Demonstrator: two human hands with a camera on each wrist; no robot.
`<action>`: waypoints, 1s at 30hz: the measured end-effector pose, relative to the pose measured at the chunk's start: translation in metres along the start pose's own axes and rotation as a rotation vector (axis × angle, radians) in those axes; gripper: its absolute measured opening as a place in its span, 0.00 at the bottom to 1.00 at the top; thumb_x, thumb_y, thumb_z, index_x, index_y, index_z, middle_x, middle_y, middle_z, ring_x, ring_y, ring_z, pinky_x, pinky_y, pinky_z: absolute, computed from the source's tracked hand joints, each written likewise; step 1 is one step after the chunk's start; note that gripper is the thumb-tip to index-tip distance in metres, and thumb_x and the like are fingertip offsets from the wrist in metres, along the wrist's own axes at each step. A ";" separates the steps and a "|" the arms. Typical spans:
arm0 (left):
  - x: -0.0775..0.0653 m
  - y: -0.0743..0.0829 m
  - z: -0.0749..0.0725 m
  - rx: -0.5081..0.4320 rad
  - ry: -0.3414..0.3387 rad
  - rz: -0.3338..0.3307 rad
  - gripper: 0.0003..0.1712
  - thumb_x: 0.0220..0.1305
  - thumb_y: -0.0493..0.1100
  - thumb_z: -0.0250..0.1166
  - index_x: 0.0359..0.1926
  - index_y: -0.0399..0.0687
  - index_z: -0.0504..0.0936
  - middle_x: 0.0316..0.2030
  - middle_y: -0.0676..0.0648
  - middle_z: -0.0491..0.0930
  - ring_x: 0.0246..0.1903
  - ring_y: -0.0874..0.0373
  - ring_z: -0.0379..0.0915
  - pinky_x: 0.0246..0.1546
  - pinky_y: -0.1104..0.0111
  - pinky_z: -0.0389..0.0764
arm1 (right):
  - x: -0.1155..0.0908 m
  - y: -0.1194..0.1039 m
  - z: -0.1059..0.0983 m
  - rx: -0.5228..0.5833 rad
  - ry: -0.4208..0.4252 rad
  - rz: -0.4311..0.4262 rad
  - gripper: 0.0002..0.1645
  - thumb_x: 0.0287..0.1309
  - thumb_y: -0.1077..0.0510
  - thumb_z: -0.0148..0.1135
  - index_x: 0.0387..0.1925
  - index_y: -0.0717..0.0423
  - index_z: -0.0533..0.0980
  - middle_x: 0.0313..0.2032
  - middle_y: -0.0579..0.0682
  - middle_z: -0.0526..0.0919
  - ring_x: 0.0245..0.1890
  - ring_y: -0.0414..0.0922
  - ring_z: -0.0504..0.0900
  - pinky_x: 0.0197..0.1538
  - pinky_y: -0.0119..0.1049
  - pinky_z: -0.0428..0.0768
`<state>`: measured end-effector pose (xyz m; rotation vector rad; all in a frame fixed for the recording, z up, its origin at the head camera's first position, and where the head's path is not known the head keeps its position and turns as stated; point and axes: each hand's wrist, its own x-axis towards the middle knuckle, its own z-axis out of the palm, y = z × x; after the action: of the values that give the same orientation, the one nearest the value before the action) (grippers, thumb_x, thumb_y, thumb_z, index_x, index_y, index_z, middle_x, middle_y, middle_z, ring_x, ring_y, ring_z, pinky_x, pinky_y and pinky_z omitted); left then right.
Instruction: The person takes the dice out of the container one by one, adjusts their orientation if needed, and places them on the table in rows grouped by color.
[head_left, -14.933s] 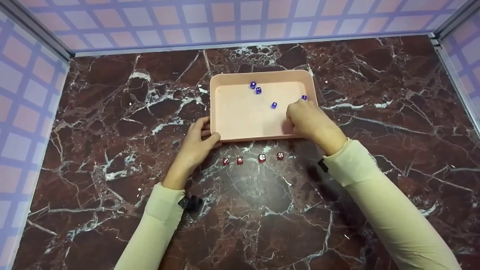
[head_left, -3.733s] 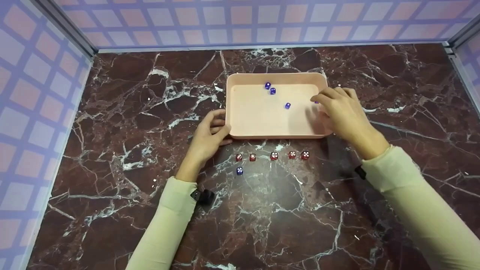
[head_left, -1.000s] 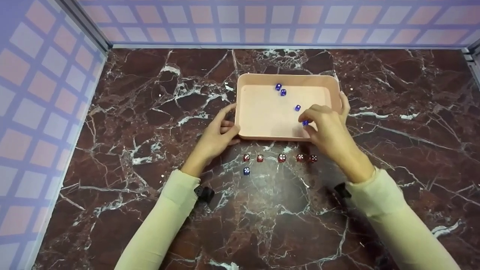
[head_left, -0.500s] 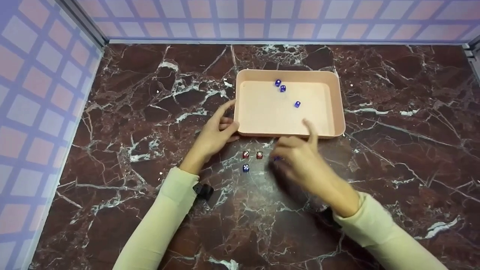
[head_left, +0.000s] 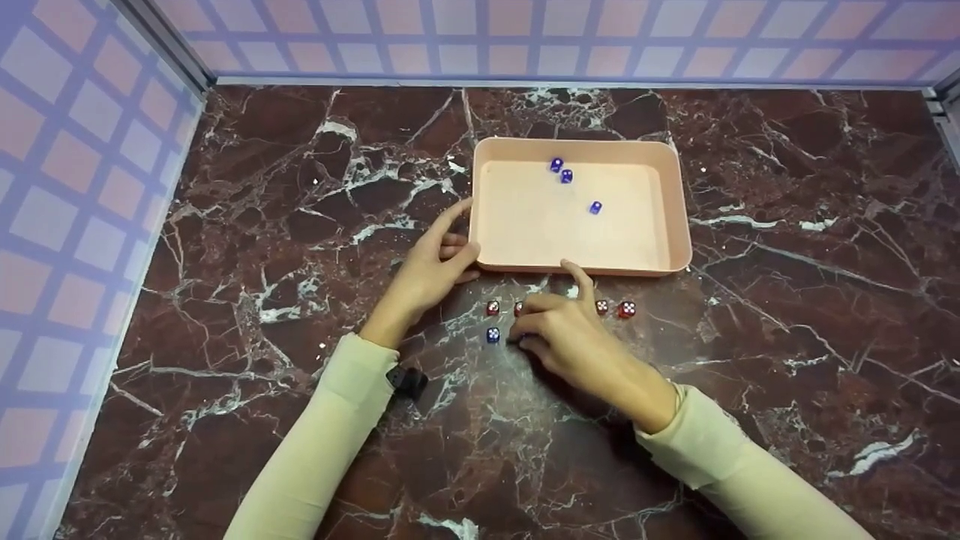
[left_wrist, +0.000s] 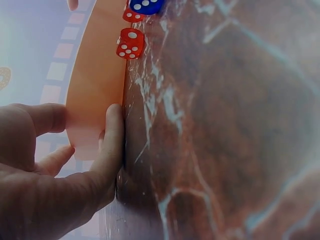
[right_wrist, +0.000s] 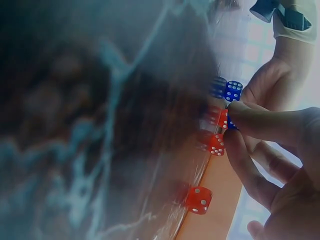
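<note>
My left hand (head_left: 431,270) holds the front left corner of a shallow peach tray (head_left: 525,225), thumb at the front wall and fingers along the left side. In front of the tray my right hand (head_left: 574,337) pinches a blue die (right_wrist: 231,123) between thumb and fingers, low over the table, its index finger stretched toward the tray's front rim. Another blue die (head_left: 493,335) lies just left of those fingertips. Behind it runs a row of several red dice (head_left: 628,309), partly hidden by the right hand. Inside the tray are three blue dice (head_left: 595,208).
The table (head_left: 300,435) is dark red marble with white veins. Checkered walls (head_left: 450,45) stand at the back and sides. Each wrist wears a small black camera; the left one (head_left: 409,381) shows plainly.
The right hand has carried a blue die out of the tray toward me and leftward, down beside the lone blue die. Earlier, a fifth red die and that blue die joined the table. The left hand stays put.
</note>
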<state>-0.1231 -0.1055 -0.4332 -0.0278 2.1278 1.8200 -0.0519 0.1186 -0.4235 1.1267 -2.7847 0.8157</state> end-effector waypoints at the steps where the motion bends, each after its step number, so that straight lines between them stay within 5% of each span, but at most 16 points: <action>1: 0.000 0.000 0.000 -0.001 0.000 -0.001 0.38 0.79 0.36 0.60 0.83 0.61 0.61 0.56 0.36 0.71 0.53 0.48 0.77 0.53 0.60 0.92 | 0.000 0.000 0.000 -0.004 0.000 -0.001 0.11 0.52 0.67 0.78 0.36 0.51 0.89 0.38 0.46 0.89 0.43 0.49 0.88 0.78 0.75 0.51; 19: 0.000 0.003 0.001 -0.004 -0.016 0.003 0.38 0.79 0.36 0.60 0.83 0.60 0.60 0.56 0.35 0.73 0.53 0.47 0.77 0.54 0.61 0.92 | 0.005 0.001 -0.001 -0.085 -0.039 -0.001 0.16 0.51 0.63 0.81 0.42 0.51 0.88 0.42 0.47 0.90 0.46 0.51 0.85 0.73 0.69 0.61; 30: 0.000 0.002 0.000 -0.004 -0.012 -0.003 0.38 0.79 0.36 0.60 0.83 0.60 0.60 0.55 0.35 0.73 0.52 0.48 0.78 0.53 0.61 0.92 | 0.012 0.007 -0.030 -0.106 0.006 -0.068 0.14 0.52 0.59 0.82 0.41 0.50 0.87 0.41 0.46 0.88 0.45 0.49 0.82 0.69 0.62 0.68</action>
<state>-0.1239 -0.1055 -0.4315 -0.0213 2.1150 1.8185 -0.0704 0.1291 -0.3977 1.1910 -2.7320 0.6555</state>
